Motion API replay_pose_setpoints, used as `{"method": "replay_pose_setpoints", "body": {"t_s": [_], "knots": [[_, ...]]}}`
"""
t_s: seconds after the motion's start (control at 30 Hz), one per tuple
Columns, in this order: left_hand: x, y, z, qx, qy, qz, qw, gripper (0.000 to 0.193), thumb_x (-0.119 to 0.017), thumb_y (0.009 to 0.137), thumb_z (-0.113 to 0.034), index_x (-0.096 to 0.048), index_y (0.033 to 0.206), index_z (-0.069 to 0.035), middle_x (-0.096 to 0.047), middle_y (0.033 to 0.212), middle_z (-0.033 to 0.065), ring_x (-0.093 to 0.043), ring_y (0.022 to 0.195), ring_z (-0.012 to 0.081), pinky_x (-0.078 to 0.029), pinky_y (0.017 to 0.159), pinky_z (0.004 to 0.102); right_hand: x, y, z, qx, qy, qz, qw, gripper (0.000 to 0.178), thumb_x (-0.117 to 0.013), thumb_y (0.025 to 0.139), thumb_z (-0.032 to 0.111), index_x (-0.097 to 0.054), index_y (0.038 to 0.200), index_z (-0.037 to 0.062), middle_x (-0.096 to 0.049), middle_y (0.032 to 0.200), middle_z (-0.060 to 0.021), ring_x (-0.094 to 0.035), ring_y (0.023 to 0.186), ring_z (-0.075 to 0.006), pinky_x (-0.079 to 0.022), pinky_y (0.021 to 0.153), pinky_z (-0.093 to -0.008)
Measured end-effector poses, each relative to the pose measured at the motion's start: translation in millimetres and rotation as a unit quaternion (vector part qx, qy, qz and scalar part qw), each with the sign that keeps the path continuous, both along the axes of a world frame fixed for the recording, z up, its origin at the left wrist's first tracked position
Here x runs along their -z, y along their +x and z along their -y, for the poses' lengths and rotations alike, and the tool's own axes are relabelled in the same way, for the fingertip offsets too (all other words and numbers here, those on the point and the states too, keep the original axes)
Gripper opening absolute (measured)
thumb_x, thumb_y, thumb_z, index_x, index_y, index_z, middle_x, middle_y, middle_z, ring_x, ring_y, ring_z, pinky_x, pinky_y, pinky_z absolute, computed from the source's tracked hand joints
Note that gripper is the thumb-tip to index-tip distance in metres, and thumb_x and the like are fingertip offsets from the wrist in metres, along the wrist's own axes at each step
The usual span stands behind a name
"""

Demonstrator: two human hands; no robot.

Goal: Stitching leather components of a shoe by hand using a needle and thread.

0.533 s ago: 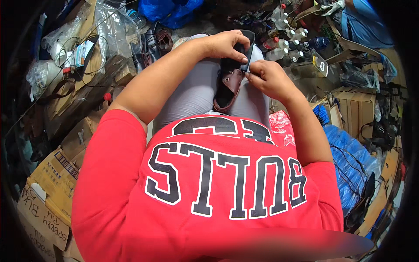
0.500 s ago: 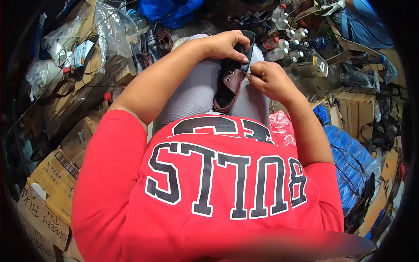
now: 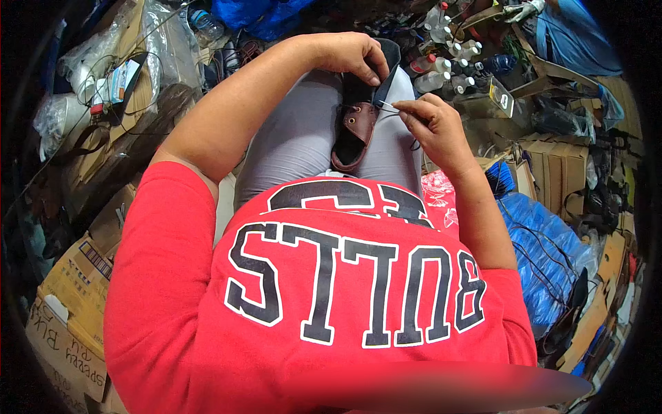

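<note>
A dark brown leather shoe (image 3: 360, 131) with metal eyelets lies across my thighs, its opening toward my body. At its far end a dark, stiff flap or sole edge (image 3: 391, 63) stands up. My left hand (image 3: 355, 58) is closed over that far end, thumb and fingers pinching its edge; the fingers partly cover it. On the right side of the shoe, my right hand (image 3: 431, 127) pinches a thin, pale needle (image 3: 387, 105) whose tip reaches the edge of the dark flap. A fine dark thread seems to run beside it.
Several plastic bottles (image 3: 438, 72) stand ahead to the right. Dark shoes (image 3: 231, 55) lie ahead to the left, near plastic bags (image 3: 169, 41). A blue plastic bundle (image 3: 538, 248) and cardboard (image 3: 558, 172) are at my right, more cardboard boxes (image 3: 76, 290) at my left.
My right hand has drawn slightly right and down from the shoe, and the needle now shows. My left hand and the shoe have shifted a little left and away.
</note>
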State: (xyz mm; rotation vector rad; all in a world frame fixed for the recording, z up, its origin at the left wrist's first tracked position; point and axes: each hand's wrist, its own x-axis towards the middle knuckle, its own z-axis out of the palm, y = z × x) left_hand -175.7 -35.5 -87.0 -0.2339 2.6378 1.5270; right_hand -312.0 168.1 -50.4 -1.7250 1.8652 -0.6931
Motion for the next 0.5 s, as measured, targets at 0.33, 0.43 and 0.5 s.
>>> {"method": "replay_pose_setpoints", "body": {"t_s": [0.33, 0.43, 0.5], "knots": [[-4.1, 4.8, -1.9, 0.005, -0.040, 0.017, 0.999, 0.027, -0.070, 0.076, -0.015, -0.071, 0.103, -0.010, -0.056, 0.088, 0.0047, -0.054, 0.088, 0.0194, -0.043, 0.082, 0.0297, -1.3, 13.0, 9.8, 0.009, -0.004, -0.073, 0.997, 0.017, -0.062, 0.079, 0.013, -0.070, 0.092, 0.0077, -0.061, 0.079, -0.0133, -0.061, 0.071, -0.0299, -0.048, 0.066, -0.0360], [-2.5, 4.0, -1.4, 0.011, -0.048, 0.015, 0.999, 0.028, -0.070, 0.076, -0.015, -0.070, 0.104, -0.011, -0.056, 0.088, 0.0052, -0.054, 0.088, 0.0196, -0.044, 0.082, 0.0296, 3.0, 20.0, 8.8, 0.023, -0.026, -0.092, 0.995, 0.016, -0.062, 0.078, 0.013, -0.070, 0.091, 0.0083, -0.062, 0.078, -0.0135, -0.061, 0.073, -0.0308, -0.049, 0.068, -0.0373], [0.3, 2.9, -1.2, 0.009, -0.038, 0.005, 0.999, 0.028, -0.070, 0.076, -0.015, -0.071, 0.103, -0.010, -0.057, 0.088, 0.0057, -0.054, 0.088, 0.0197, -0.044, 0.081, 0.0297, 9.2, 23.9, 7.7, 0.039, -0.042, -0.094, 0.994, 0.015, -0.063, 0.078, 0.013, -0.070, 0.091, 0.0100, -0.063, 0.078, -0.0136, -0.061, 0.075, -0.0317, -0.049, 0.069, -0.0383]]}}
